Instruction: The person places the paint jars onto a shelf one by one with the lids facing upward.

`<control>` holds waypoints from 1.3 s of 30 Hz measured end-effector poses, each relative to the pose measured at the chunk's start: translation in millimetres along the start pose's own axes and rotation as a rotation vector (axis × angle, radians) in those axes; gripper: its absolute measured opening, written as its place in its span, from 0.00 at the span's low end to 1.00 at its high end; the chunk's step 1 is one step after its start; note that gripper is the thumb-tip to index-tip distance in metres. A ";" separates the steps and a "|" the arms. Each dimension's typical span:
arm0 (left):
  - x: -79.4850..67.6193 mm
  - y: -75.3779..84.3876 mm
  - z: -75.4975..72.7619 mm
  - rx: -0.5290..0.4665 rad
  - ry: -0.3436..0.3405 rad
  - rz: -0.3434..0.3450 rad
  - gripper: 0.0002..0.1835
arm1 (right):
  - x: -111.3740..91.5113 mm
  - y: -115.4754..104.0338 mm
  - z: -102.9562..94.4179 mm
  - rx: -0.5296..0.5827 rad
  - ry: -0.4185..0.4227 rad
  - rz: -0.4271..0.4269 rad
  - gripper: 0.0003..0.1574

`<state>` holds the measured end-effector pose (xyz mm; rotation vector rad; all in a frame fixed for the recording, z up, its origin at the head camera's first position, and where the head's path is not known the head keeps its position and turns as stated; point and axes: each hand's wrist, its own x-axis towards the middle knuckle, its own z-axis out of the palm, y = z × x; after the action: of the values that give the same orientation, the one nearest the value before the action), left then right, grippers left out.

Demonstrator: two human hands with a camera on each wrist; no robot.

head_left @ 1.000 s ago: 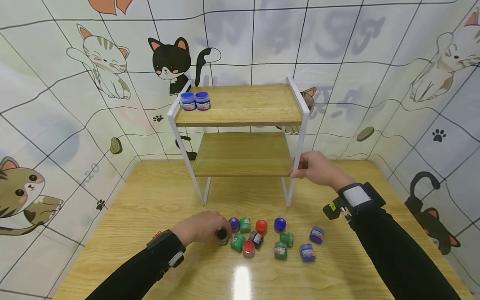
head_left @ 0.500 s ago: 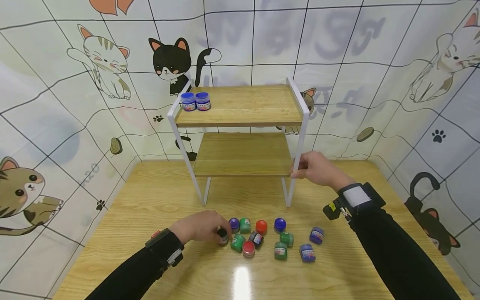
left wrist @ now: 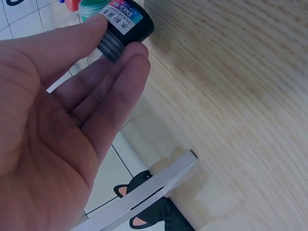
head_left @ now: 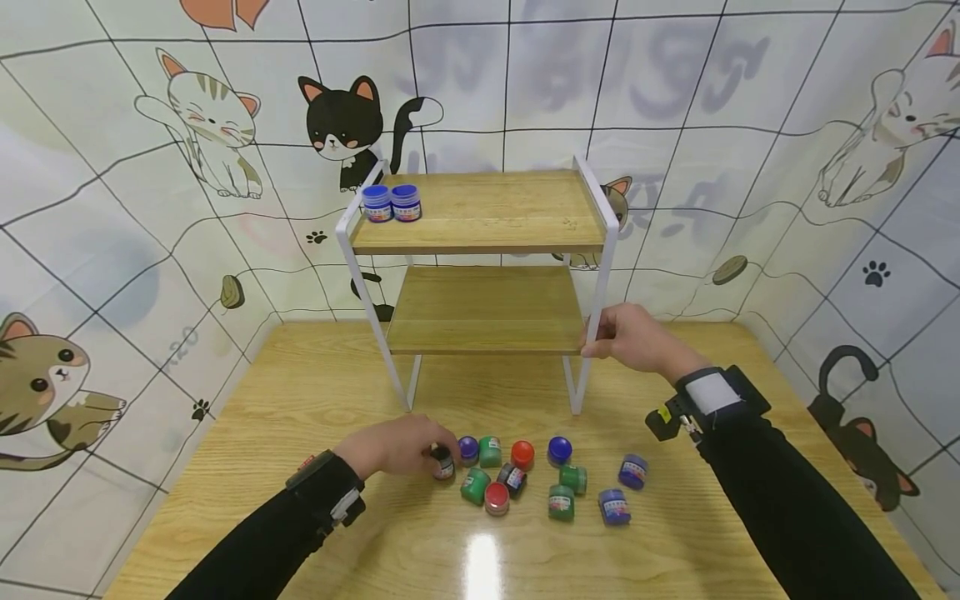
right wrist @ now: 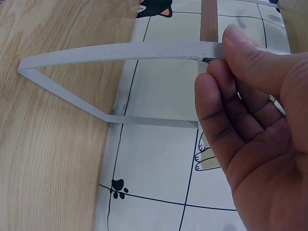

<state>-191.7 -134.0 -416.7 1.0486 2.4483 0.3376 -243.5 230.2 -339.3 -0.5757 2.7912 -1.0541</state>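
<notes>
My left hand (head_left: pixel 408 446) pinches a small black paint jar (left wrist: pixel 127 21) between thumb and fingers, at the left end of a loose group of jars on the table. In the left wrist view the jar is tilted, its printed label facing up. With thumb and fingers, my right hand (head_left: pixel 633 337) grips the white metal frame (right wrist: pixel 159 50) of a two-tier shelf, at the height of its lower wooden board (head_left: pixel 487 312). On the upper board (head_left: pixel 495 208), at its left end, two blue-lidded paint jars (head_left: pixel 406 202) stand side by side.
Beside the left hand lie a purple jar (head_left: pixel 468 448), green jars (head_left: pixel 475 485), red jars (head_left: pixel 497 497) and another black jar (head_left: pixel 513 478). Farther right are more green jars (head_left: pixel 561 502) and blue jars (head_left: pixel 615 507). A cat-print sheet (head_left: pixel 480 83) surrounds the wooden table (head_left: pixel 300 375).
The left hand has lifted slightly and shifted a little up and left with the black paint jar. My right hand has stayed on the shelf frame.
</notes>
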 end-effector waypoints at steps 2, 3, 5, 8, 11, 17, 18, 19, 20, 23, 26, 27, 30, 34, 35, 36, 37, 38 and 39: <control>-0.3 0.4 -1.8 0.000 0.000 -0.006 0.12 | 0.2 0.0 -0.1 -0.004 0.001 -0.001 0.04; -0.3 0.6 -2.6 0.000 0.002 -0.005 0.12 | 0.4 -0.1 -0.2 -0.005 0.001 -0.002 0.04; -0.4 0.9 -4.2 0.004 0.005 -0.001 0.13 | 0.6 -0.4 -0.4 -0.005 0.000 -0.004 0.05; -0.5 1.0 -5.7 0.005 0.009 0.007 0.13 | 0.6 -1.1 -0.6 -0.001 -0.002 -0.002 0.05; -0.7 0.9 -6.4 0.009 0.017 0.009 0.13 | 0.1 -1.8 -0.6 0.001 -0.001 0.005 0.04; -2.4 1.6 -8.4 0.017 0.032 0.007 0.14 | -0.1 -2.1 -0.5 -0.012 -0.004 0.004 0.05; -2.7 1.8 -8.9 0.017 0.033 0.008 0.14 | 0.0 -2.1 -0.6 -0.015 -0.005 0.002 0.05; -2.9 2.1 -9.7 0.017 0.034 0.010 0.14 | -0.1 -2.1 -0.5 -0.016 -0.006 0.003 0.05; -3.1 2.4 -10.4 0.016 0.036 0.010 0.14 | -0.2 -2.0 -0.4 -0.016 -0.006 0.004 0.05; -4.1 3.8 -13.4 0.018 0.038 0.002 0.14 | -0.4 -2.3 -0.2 -0.014 -0.007 0.006 0.05; -4.9 5.9 -16.9 0.022 0.041 -0.004 0.14 | -0.4 -2.3 -0.1 -0.015 -0.006 0.006 0.05; -5.2 6.9 -18.4 0.025 0.040 -0.003 0.14 | -0.4 -2.2 -0.1 -0.016 -0.006 0.006 0.05; -5.8 9.7 -22.8 0.021 0.039 0.002 0.14 | 0.0 -1.8 0.1 -0.018 -0.007 0.006 0.05; -6.1 12.7 -28.6 0.007 0.029 -0.011 0.14 | 0.1 -1.6 0.2 -0.016 -0.007 0.009 0.05; -6.3 13.0 -29.9 0.005 0.029 -0.016 0.14 | 0.3 -1.7 0.1 -0.017 -0.008 0.007 0.05; -6.5 13.2 -31.1 0.003 0.029 -0.020 0.14 | 0.3 -1.7 0.1 -0.017 -0.007 0.008 0.05; -6.7 13.6 -32.6 0.003 0.029 -0.023 0.14 | 0.3 -1.8 0.2 -0.016 -0.008 0.009 0.05; -7.0 13.9 -34.1 0.007 0.032 -0.026 0.14 | 0.1 -1.8 0.2 -0.016 -0.007 0.012 0.05; -7.5 14.2 -35.8 0.005 0.035 -0.027 0.14 | 0.2 -2.0 0.1 -0.015 -0.008 0.011 0.05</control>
<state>-196.1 -131.4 -377.8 1.0184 2.4935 0.3448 -243.1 228.7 -338.0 -0.5647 2.7943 -1.0275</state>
